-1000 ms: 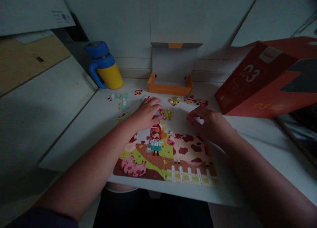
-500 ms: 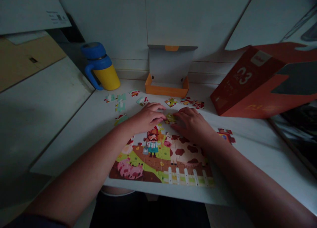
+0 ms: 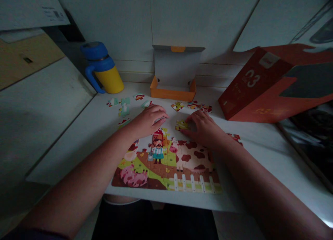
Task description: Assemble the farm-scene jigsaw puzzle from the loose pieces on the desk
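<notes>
Right hand pinches yellow-green puzzle piece; left hand half-curled.

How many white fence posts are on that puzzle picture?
5, in a row on the puzzle, under the cow: first, second, third, fourth and fifth, left to right. None looks hidden.

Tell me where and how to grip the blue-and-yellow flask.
Take its blue handle, probably best with the left hand from the near left: the flask stands with that loop jutting out leftward, leaving a gap for fingers.
</notes>
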Tool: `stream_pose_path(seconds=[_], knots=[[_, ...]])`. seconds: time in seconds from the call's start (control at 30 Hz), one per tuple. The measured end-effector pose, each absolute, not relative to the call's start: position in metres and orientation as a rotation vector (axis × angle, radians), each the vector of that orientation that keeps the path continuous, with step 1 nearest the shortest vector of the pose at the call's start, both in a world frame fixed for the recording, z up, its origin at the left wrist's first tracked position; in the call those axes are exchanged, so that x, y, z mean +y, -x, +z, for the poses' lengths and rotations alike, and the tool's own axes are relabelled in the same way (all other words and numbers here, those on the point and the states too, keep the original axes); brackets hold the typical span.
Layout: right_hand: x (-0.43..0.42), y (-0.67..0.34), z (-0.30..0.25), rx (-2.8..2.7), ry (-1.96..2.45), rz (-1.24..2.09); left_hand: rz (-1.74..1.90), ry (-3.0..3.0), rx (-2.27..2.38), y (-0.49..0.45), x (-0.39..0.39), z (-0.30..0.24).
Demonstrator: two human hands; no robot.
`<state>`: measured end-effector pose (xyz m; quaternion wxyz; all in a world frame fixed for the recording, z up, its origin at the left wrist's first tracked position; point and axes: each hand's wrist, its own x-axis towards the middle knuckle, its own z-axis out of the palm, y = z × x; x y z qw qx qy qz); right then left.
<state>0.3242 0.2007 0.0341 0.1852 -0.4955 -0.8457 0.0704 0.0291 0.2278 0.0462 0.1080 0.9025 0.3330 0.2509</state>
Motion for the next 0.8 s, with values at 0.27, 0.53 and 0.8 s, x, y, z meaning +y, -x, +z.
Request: stream_pose_path(seconds=[0.27, 0.53, 0.8], knots=[[0.199, -0.33, 0.045, -2.274, 1.483, 0.421, 0.782, -2.646, 0.996, -0.022, 0.229, 0.046], [0.194, -0.339, 0.049, -2.157, 1.415, 0.675, 0.763, -2.627, 0.993, -0.02, 0.231, 0.044], [0.184, -0.329, 0.056, -2.04, 1.313, 0.859, 0.763, -2.637, 0.989, -0.019, 0.232, 0.043]])
